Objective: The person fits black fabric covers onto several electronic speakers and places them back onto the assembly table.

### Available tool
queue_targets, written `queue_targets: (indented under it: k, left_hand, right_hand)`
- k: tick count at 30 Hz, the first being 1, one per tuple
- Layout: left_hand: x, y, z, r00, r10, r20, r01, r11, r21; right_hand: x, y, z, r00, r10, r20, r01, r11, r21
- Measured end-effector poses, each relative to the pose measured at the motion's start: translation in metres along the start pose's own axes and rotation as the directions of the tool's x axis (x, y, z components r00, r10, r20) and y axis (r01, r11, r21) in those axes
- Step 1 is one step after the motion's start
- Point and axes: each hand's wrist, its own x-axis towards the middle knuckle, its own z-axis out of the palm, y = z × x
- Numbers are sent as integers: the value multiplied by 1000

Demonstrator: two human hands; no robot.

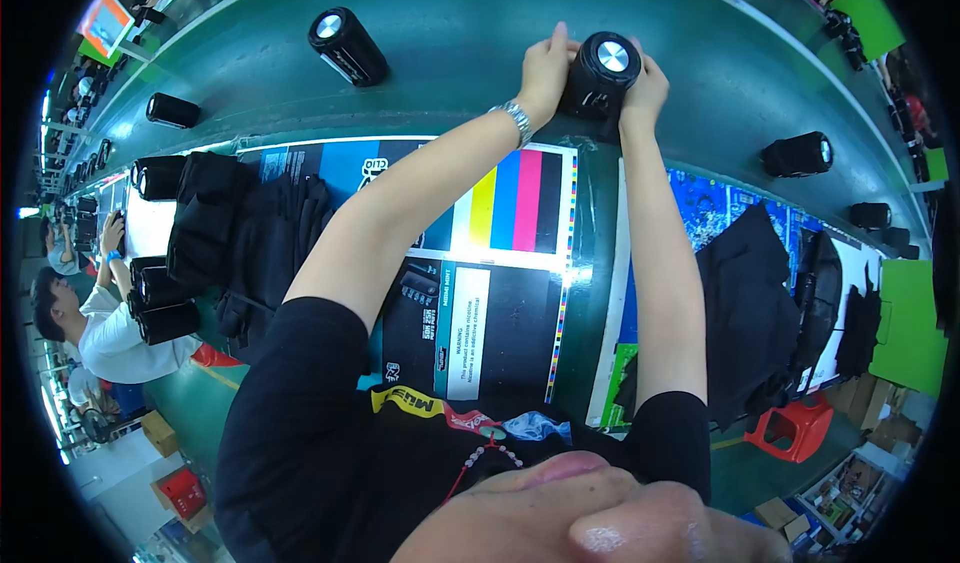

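A black cylindrical speaker (592,95) with a shiny silver round end stands on the green conveyor belt (470,33), straight ahead of me. Both arms stretch out to it. My left hand (545,75), with a metal watch at the wrist, is closed round its left side. On the opposite side, my right hand (646,91) wraps it, its fingers partly hidden behind the body. A similar speaker (350,51) lies on the belt to the left, and one more speaker (798,154) is on the right.
Black cloth pouches (275,228) are heaped on the left, beside several standing speakers (160,288). More black cloth (752,298) covers the right side. Printed sheets (500,313) line the table before me. A co-worker (130,328) sits at far left; a red stool (793,431) stands lower right.
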Motion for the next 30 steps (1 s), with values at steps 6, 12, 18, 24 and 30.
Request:
queue_targets:
  k: [6,12,18,24,30]
  left_hand:
    - [-47,76,-57,983,75,166,-140,892,430]
    - [-137,103,-79,950,-2,311,-166,842,514]
    - [-190,101,-111,995,10,101,-44,940,340]
    - [-193,88,-139,995,-65,-71,50,977,-205]
    - [-185,87,-156,972,-147,-185,84,946,-313]
  right_hand:
    - [-18,-71,-101,945,318,82,-273,622,734]
    - [-117,-111,-55,725,152,672,-639,513,574]
    - [-198,-113,-37,663,150,734,-586,714,383]
    - [-230,-79,-22,616,301,728,-527,844,97]
    - [-235,-81,-28,548,41,835,-391,895,213]
